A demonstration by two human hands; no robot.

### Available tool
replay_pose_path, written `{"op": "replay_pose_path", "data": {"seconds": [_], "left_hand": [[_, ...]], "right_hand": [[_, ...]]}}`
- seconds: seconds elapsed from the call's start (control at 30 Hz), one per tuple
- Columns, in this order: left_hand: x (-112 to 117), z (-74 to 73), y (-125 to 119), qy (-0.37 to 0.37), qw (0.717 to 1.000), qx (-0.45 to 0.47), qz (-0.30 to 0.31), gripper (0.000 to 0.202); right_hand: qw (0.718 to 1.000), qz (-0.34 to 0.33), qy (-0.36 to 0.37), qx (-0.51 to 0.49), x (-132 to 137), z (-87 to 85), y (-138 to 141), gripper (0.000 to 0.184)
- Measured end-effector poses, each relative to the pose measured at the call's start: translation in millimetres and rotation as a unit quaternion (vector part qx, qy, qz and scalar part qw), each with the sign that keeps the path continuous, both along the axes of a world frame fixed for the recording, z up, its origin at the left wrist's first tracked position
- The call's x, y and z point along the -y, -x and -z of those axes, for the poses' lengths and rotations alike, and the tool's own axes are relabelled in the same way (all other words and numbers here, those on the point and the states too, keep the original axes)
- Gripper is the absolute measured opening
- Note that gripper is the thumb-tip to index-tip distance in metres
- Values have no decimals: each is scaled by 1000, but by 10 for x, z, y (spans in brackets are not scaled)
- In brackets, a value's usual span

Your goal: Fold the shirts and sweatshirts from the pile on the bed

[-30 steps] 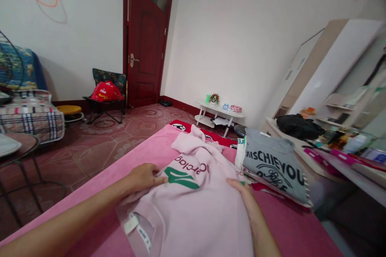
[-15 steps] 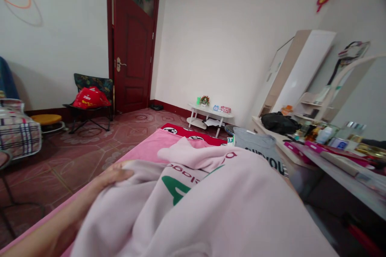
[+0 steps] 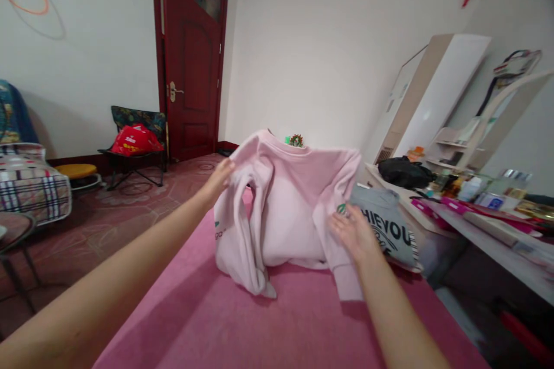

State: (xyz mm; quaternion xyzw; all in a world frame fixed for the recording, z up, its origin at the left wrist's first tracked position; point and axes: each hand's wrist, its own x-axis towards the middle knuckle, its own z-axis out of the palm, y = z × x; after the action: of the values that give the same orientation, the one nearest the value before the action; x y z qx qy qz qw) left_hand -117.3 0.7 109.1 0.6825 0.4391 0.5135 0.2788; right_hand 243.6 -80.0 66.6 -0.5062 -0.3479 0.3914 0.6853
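Observation:
A pale pink sweatshirt (image 3: 294, 207) hangs spread out in front of me above the pink bed cover (image 3: 277, 328), its neckline at the top and its sleeves drooping. Gripping its left side near the shoulder is my left hand (image 3: 221, 177), with the fingertips partly behind the cloth. My right hand (image 3: 350, 228) pinches the right sleeve beside a small green print. Part of a green print and dark lettering shows at the left edge of the cloth. Right of my right hand lies a grey garment (image 3: 385, 219) with large black letters.
Along the right runs a dressing table (image 3: 489, 242) with bottles, pink boxes and a black bag (image 3: 404, 173). On the left stand a folding chair (image 3: 138, 155) holding a red bag, a yellow stool (image 3: 77, 171) and a plaid bag (image 3: 37, 190). A dark red door (image 3: 194, 81) is behind.
The sweatshirt went from a large bunched heap close to me to being held up farther away, neckline on top. My right hand has come into view; my left hand moved forward and up.

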Motion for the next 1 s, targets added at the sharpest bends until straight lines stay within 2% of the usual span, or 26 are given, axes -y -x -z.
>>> {"op": "replay_pose_path", "data": {"seconds": [0.07, 0.1, 0.17, 0.2, 0.23, 0.27, 0.3, 0.37, 0.43, 0.47, 0.57, 0.6, 0.67, 0.77, 0.87, 0.93, 1.0], "left_hand": [[10, 472, -162, 46, 996, -75, -5, 65], [43, 738, -239, 65, 990, -126, 3, 69], [164, 1217, -360, 88, 975, -201, 32, 70], [253, 1392, -399, 89, 969, -226, 45, 69], [357, 1507, -424, 76, 966, -244, 40, 68], [473, 1560, -437, 54, 964, -260, 31, 66], [595, 1559, -441, 22, 961, -276, 17, 64], [841, 1444, -447, -63, 948, -313, 0, 58], [1066, 1293, -472, -145, 924, -352, 31, 60], [1161, 1237, -495, -177, 909, -371, 66, 62], [1327, 1189, -575, -232, 860, -418, 178, 55], [1331, 1194, -587, -243, 846, -430, 199, 46], [1251, 1182, -560, -264, 837, -438, 195, 31], [943, 1046, -363, -284, 845, -437, 123, 22], [534, 885, -62, -263, 857, -444, -2, 18], [304, 878, 108, -222, 848, -469, -112, 17], [176, 966, 197, -177, 826, -500, -192, 23]], "right_hand": [[987, 15, 73, 141, -6, 462, 59, 53], [973, 10, 71, 219, 11, 709, 80, 54], [921, -10, 30, 387, 85, 1128, 124, 57], [891, -1, 7, 454, 139, 1266, 158, 60], [862, 16, -14, 506, 201, 1347, 205, 62], [838, 40, -34, 543, 266, 1373, 268, 61], [821, 59, -52, 566, 330, 1352, 346, 56], [797, 60, -76, 596, 441, 1235, 533, 36], [783, 14, -64, 618, 523, 1118, 728, 15], [777, -18, -47, 627, 550, 1085, 813, 13], [761, -76, -5, 645, 579, 1104, 960, 18], [756, -79, -4, 649, 573, 1135, 967, 24], [749, -64, -13, 659, 549, 1204, 930, 38], [740, -44, -14, 671, 502, 1259, 840, 53], [723, -52, -11, 689, 442, 1239, 818, 61], [703, -57, -12, 709, 385, 1210, 848, 58], [684, -53, -8, 728, 316, 1189, 891, 49]]}}
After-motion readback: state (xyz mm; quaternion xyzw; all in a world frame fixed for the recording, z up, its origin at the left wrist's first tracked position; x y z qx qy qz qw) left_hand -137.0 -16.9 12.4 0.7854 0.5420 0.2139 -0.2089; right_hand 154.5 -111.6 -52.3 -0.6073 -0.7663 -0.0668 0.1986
